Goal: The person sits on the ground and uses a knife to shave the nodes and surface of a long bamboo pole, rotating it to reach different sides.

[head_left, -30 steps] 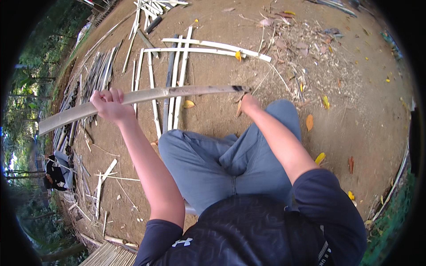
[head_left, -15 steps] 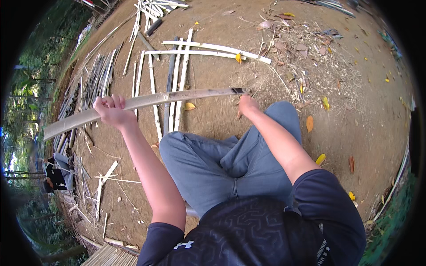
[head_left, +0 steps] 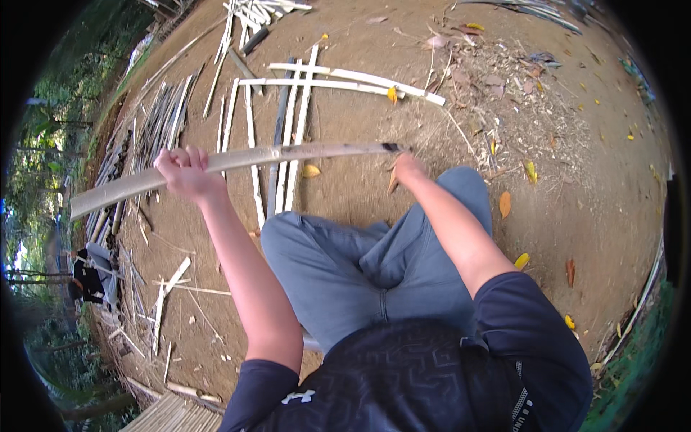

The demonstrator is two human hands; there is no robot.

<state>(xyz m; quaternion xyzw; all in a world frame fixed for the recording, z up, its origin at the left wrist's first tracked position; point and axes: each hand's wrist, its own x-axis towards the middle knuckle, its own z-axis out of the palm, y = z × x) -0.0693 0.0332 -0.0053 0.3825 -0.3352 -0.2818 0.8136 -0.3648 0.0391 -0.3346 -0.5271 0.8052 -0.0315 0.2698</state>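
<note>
A long, pale split bamboo slat (head_left: 237,165) is held in the air above the person's knees, its long axis running almost level from the person's left to right, with the left end dipping a little lower. The left hand (head_left: 183,173) has its grip wrapped tight around the slat, fingers curled over the top, roughly a third of the way in from the left end. The right hand (head_left: 407,169) sits at the slat's dark-tipped right end (head_left: 392,147); its grip looks closed, perhaps on a small tool or the tip itself, but the view is too coarse to tell which. So the slat spans between both hands, with most of its free length jutting out beyond the left hand.

Below lies the bare brown earth ground (head_left: 576,180), with more pale bamboo strips (head_left: 288,108) laid side by side toward its far edge, scattered yellow and orange fallen leaves (head_left: 504,204), and the person's grey trousers (head_left: 360,266).
</note>
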